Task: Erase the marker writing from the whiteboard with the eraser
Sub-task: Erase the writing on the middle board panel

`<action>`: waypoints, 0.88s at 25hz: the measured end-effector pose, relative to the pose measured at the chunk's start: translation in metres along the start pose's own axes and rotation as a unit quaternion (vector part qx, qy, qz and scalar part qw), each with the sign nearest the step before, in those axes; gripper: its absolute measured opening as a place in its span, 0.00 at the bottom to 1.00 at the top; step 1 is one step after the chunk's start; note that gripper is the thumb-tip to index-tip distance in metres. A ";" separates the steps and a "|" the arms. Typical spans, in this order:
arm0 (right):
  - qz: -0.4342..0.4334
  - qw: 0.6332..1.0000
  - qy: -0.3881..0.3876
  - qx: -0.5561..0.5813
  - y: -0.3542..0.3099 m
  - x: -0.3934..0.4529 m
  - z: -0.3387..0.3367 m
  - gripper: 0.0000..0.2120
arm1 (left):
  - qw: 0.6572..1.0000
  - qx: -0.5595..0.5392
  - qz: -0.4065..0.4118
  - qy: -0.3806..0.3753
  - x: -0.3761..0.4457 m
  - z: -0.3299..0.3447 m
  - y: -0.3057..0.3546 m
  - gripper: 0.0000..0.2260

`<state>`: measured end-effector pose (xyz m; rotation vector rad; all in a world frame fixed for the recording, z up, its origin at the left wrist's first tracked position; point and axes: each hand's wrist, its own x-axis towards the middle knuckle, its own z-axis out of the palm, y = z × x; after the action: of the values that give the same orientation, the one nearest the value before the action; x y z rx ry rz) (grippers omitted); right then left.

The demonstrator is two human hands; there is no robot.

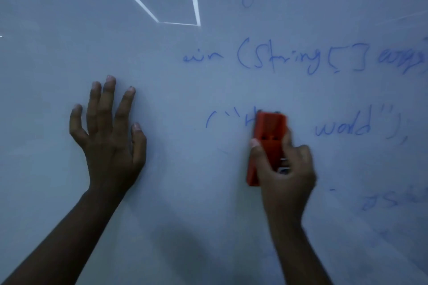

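I see the whiteboard filling the frame, blue marker writing across the right half. My left hand lies flat on the board at center-left, fingers spread, holding nothing. Right hand, center-right, has its grip curled round the red eraser, long axis roughly vertical, over the "H". "world" lies just right of it, so prob. the next swipe goes right.

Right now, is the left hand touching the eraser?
Apart. The head view shows the left hand spread on the whiteboard, with bare board between it and the red eraser gripped by the right hand.
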<state>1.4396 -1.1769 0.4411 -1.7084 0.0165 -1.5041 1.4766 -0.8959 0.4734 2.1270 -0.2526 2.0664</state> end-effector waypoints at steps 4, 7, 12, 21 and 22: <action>-0.157 0.982 -0.088 -0.059 -0.056 -0.053 0.045 0.32 | 0.999 0.021 0.012 -0.024 -0.006 0.007 -0.001 0.29; -0.221 0.967 -0.115 -0.054 -0.087 -0.045 0.062 0.33 | 0.999 0.025 0.018 -0.032 -0.005 0.007 -0.006 0.28; -0.158 0.986 -0.051 -0.030 -0.061 -0.004 0.044 0.32 | 1.000 0.021 0.022 -0.009 -0.007 0.006 -0.005 0.27; 0.016 0.995 0.088 -0.033 0.040 0.080 -0.042 0.34 | 1.000 0.009 -0.006 0.008 -0.001 0.000 0.002 0.26; 0.019 0.995 0.094 -0.036 0.041 0.092 -0.046 0.34 | 1.000 0.007 -0.015 0.014 0.005 -0.001 0.003 0.26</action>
<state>1.4470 -1.2763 0.4888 -1.6080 0.2039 -1.6489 1.4749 -0.8990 0.4789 2.0957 -0.2021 2.0864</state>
